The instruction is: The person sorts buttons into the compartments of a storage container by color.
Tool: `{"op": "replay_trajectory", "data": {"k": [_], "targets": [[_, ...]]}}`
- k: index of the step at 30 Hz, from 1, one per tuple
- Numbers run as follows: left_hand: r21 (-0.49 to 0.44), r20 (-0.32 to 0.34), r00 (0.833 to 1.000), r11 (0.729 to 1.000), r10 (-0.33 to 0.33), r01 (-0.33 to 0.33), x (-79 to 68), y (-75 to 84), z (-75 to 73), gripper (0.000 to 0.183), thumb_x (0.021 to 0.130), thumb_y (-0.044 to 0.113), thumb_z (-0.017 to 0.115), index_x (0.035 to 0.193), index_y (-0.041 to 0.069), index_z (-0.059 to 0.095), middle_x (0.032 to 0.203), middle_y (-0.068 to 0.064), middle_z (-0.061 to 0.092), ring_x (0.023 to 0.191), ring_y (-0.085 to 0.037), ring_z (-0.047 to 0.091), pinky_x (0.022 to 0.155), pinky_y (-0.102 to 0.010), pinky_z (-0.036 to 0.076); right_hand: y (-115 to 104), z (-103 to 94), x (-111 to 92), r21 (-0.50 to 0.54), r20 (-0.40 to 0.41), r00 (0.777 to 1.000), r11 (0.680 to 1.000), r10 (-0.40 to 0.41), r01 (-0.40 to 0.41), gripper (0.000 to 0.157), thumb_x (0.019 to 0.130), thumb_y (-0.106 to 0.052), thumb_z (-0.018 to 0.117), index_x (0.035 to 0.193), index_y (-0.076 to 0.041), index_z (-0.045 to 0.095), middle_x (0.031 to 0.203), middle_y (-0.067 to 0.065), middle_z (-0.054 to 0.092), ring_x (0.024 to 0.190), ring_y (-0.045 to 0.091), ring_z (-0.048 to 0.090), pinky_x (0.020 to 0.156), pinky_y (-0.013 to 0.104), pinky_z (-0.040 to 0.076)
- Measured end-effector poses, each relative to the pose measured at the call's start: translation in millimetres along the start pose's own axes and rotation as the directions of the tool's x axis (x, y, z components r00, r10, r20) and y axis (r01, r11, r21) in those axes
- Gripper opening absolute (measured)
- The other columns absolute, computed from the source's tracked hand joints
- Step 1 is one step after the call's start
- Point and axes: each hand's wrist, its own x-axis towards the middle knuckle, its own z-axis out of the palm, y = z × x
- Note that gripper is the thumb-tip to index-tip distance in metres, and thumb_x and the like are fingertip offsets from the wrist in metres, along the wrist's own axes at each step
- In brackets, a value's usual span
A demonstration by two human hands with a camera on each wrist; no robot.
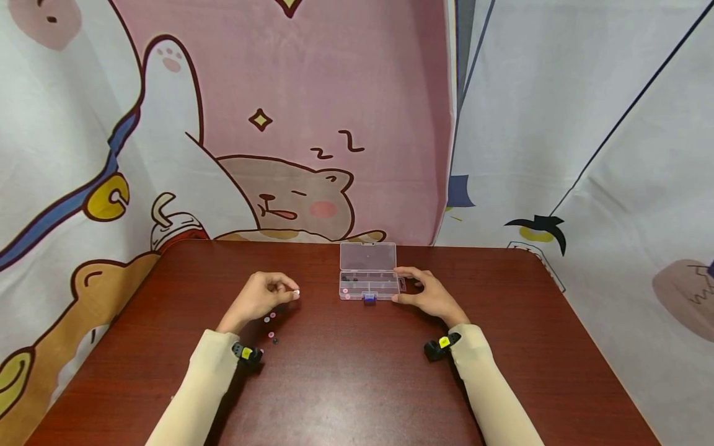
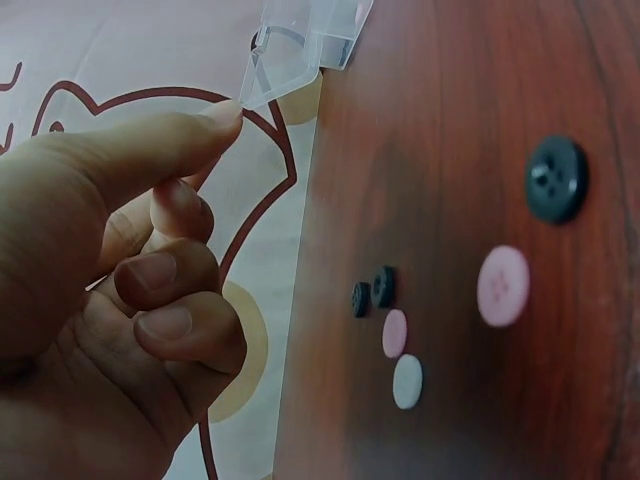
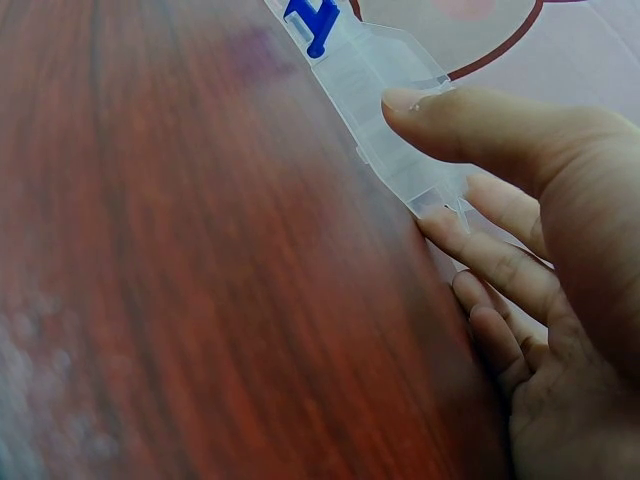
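My left hand point(image 1: 260, 298) pinches a small white button point(image 1: 297, 292) between thumb and forefinger, above the table and left of the box; in the left wrist view the button is hidden behind the fingers. Below this hand lie loose buttons: a black one point(image 2: 557, 180), pink ones point(image 2: 503, 287) and a white one point(image 2: 407, 382) among them. A clear plastic compartment box point(image 1: 357, 297) stands with its lid point(image 1: 368, 257) raised at the back. My right hand point(image 1: 426, 294) holds the box's right end, thumb at the front corner and fingers behind. Pink and dark buttons sit in its left compartments.
A blue latch point(image 1: 369, 299) is on the box's front. The brown wooden table point(image 1: 346, 384) ends just behind the box, where a printed cartoon cloth point(image 1: 334, 80) hangs. Both wrists wear black camera straps.
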Motion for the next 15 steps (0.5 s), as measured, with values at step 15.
{"op": "replay_trajectory", "data": {"k": [15], "targets": [[-0.016, 0.01, 1.0, 1.0, 0.023, -0.023, 10.5, 6.3, 10.8, 0.004, 0.088, 0.016, 0.081, 0.092, 0.016, 0.079, 0.069, 0.0, 0.056, 0.052, -0.008, 0.043, 0.044, -0.023, 0.036, -2.3, -0.7, -1.8, 0.009, -0.003, 1.0, 1.0, 0.007, -0.007, 0.067, 0.079, -0.044, 0.088, 0.14, -0.034, 0.06, 0.14, 0.0, 0.06, 0.13, 0.025, 0.046, 0.111, 0.049, 0.039]]}}
